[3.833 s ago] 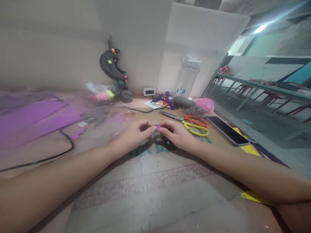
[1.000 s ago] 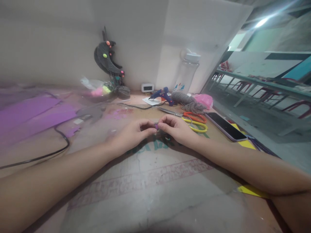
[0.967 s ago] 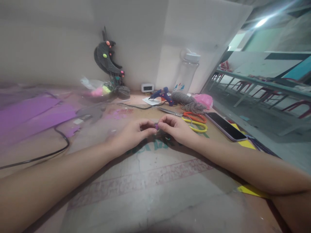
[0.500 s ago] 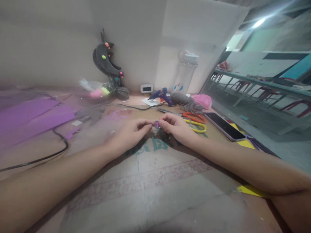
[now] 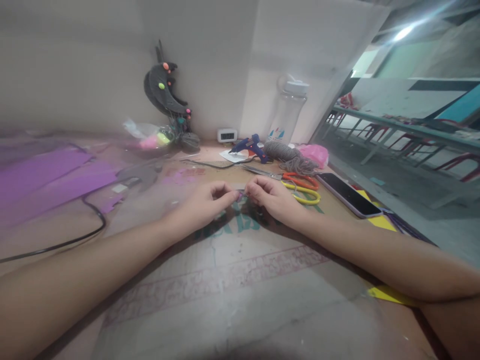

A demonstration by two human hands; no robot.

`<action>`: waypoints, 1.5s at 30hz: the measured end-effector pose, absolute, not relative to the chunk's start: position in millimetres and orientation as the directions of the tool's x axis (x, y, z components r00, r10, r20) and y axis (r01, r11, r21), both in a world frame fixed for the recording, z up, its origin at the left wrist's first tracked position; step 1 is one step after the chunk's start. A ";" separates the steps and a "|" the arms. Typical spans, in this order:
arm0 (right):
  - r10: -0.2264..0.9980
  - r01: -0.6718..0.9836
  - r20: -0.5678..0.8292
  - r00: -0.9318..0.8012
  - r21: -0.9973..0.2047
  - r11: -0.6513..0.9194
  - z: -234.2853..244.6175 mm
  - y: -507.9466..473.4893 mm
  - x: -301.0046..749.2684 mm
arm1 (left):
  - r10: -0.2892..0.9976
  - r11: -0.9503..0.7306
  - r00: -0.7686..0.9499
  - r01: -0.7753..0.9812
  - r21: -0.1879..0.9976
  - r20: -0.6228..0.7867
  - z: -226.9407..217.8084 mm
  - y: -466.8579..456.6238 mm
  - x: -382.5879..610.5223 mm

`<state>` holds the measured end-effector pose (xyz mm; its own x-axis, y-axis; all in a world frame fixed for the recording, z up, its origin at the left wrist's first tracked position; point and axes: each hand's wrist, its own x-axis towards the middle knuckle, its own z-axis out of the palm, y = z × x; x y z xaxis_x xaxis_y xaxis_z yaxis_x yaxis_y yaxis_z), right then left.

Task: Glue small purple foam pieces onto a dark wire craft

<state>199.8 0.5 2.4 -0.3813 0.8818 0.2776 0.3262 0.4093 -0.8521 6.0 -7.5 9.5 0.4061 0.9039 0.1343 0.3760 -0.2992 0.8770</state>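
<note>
Over the middle of the table, my left hand [image 5: 210, 204] and my right hand [image 5: 272, 199] meet almost fingertip to fingertip. Between them is a small purple piece [image 5: 240, 195], mostly covered by the fingers; it could be paper, but its kind is too small to make out. My left thumb and forefinger pinch it. The right thumb and forefinger are pressed together at its other side. Just beyond my right hand lie scissors with yellow handles [image 5: 310, 197] and scissors with orange handles [image 5: 305, 179].
A blue glue gun [image 5: 252, 146] stands behind the hands, near grey yarn [image 5: 288, 157] and a clear bottle [image 5: 287, 115]. A phone [image 5: 348, 194] lies at right. Purple sheets [image 5: 56, 175] and a black cable [image 5: 99, 225] are at left. A dark crescent ornament [image 5: 159, 90] is against the wall.
The purple piece shows less between the fingers and now sits closer to the left fingertips. Both hands have stayed nearly in place, and the view has shifted slightly.
</note>
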 end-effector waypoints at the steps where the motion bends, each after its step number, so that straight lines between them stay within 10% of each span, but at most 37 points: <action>1: 0.888 0.322 0.291 -0.357 -0.854 0.409 2.5 1.0 200.1 | 0.905 -0.294 0.405 0.372 0.881 0.131 9.6 -7.2 6.0; 17: 0.884 0.299 0.399 -0.244 -0.836 0.460 5.3 4.7 200.1 | 0.908 -0.295 0.395 0.371 0.881 0.138 6.2 -2.2 3.5; 25: 0.804 0.677 0.408 -0.432 -0.442 0.588 19.8 26.9 231.5 | 0.924 -0.298 0.339 0.342 0.891 0.179 7.5 0.5 3.3; 37: 0.687 0.711 0.268 -0.676 -0.009 0.703 4.0 35.2 233.7 | 0.912 -0.275 0.378 0.273 0.922 0.160 6.2 -1.7 1.8; 45: 0.884 0.634 0.441 -0.154 -0.642 0.431 1.9 50.3 244.4 | 0.922 -0.244 0.359 0.246 0.938 0.146 7.1 -3.3 2.3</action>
<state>244.4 50.3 1.9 -0.1545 0.8841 0.4410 0.6340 0.4311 -0.6420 2.3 -3.3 7.1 0.3590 0.9219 0.1458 0.2462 -0.2443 0.9379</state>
